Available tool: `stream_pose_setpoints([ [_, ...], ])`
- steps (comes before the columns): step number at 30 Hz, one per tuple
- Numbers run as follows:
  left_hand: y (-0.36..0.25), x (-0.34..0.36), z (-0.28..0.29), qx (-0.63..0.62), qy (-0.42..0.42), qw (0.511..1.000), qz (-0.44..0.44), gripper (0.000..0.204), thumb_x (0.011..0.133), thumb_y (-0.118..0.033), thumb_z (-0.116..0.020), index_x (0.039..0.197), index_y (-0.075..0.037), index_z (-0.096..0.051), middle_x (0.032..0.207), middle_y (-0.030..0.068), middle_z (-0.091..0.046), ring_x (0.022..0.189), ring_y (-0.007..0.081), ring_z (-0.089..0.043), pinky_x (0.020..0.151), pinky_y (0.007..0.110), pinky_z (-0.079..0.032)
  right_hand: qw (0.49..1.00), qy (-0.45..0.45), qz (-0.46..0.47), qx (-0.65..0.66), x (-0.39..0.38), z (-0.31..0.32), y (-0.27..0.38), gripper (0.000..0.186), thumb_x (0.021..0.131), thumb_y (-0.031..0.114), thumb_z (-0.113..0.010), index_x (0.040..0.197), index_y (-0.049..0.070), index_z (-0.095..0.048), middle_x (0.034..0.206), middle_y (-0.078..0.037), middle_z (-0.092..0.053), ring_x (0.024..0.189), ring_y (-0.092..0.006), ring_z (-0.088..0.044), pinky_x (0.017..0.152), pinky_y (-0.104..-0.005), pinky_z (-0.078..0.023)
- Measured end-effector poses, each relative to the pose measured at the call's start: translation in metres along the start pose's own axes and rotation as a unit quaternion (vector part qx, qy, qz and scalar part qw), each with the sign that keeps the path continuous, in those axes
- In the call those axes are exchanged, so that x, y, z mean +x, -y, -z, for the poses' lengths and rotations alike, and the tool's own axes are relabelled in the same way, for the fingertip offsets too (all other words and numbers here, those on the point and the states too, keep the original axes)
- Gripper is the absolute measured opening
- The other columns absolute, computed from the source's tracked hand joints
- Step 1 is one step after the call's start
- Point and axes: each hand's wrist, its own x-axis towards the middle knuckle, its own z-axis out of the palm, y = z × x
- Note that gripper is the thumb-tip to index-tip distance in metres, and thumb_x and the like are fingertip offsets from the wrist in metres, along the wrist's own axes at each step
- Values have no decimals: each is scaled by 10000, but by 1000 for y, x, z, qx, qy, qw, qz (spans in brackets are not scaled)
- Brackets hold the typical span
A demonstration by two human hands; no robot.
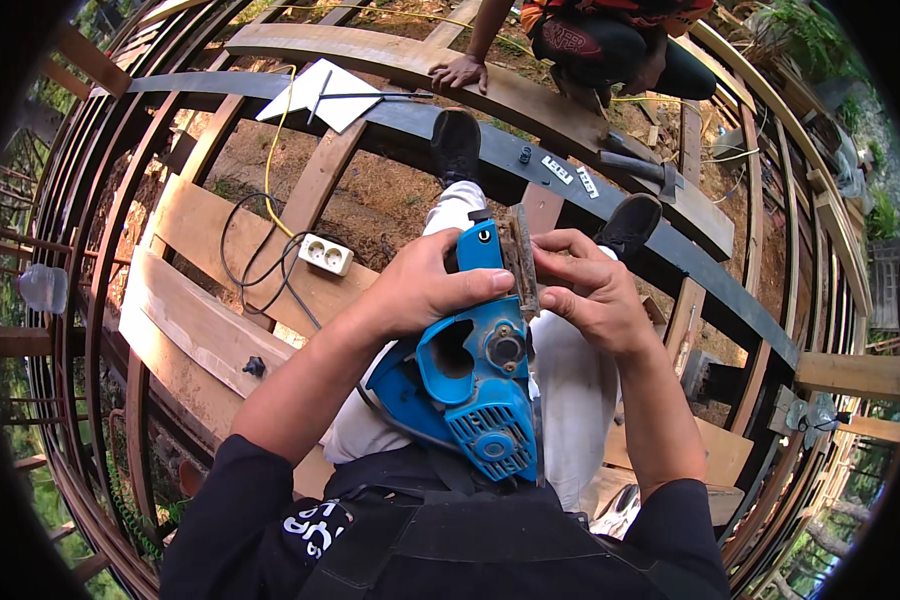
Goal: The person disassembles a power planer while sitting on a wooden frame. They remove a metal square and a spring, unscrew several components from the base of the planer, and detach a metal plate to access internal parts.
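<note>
A blue electric planer [480, 370] rests on its side across my lap, its vented motor end toward me and its metal sole [522, 262] facing right. My left hand [435, 280] is wrapped round the front part, thumb lying across the blue housing. From the other side, my right hand [590, 285] pinches the edge of the sole with thumb and bent fingers; whether a small part sits between those fingertips is hidden.
Beyond my feet runs a dark painted beam [510, 165] with a hammer [640, 172] and white sheet [320, 95] near it. A white socket block [326, 254] with coiled black cable lies on planks at left. Another person's hand [460, 73] touches the far plank [370, 50].
</note>
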Motion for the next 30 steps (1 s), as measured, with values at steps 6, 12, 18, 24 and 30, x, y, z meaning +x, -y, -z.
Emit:
stream_pose_setpoints([
  [6,-17,-34,38,242,-35,969,-24,944,732,-735,-648,1204,80,-585,1060,285,-657,1011,374,-657,885,400,-499,998,12,16,56,21,-30,3,491,828,168,-758,1266,2,-610,1316,-161,-501,1157,-276,-580,963,-391,-501],
  [12,-16,-80,129,105,-224,969,-2,508,963,-409,-578,1279,-11,-552,1062,93,-674,955,149,-660,767,271,-502,998,-39,43,-16,5,-25,-16,639,854,383,-725,1300,-44,-561,1412,-182,-410,1245,-290,-513,1050,-421,-404],
  [18,128,-256,257,379,-538,701,276,389,815,-219,-633,1132,6,-638,926,104,-687,870,155,-655,776,301,-519,998,-42,48,-27,10,-39,-17,829,772,534,-758,1331,-35,-531,1415,-182,-402,1260,-295,-493,1047,-422,-402],
  [24,194,-303,215,293,-545,743,255,545,726,-196,-698,1225,-13,-578,1065,141,-636,880,270,-637,853,366,-516,996,-74,25,-53,5,-43,-13,935,698,587,-796,1350,-18,-507,1414,-173,-397,1272,-294,-478,1053,-414,-396],
  [30,237,-268,208,413,-564,691,188,564,659,-224,-837,1118,-7,-590,1077,155,-584,980,294,-598,887,373,-493,995,-88,38,-8,10,-42,-13,885,726,637,-745,1285,-15,-535,1348,-158,-446,1194,-261,-523,969,-369,-440],
])
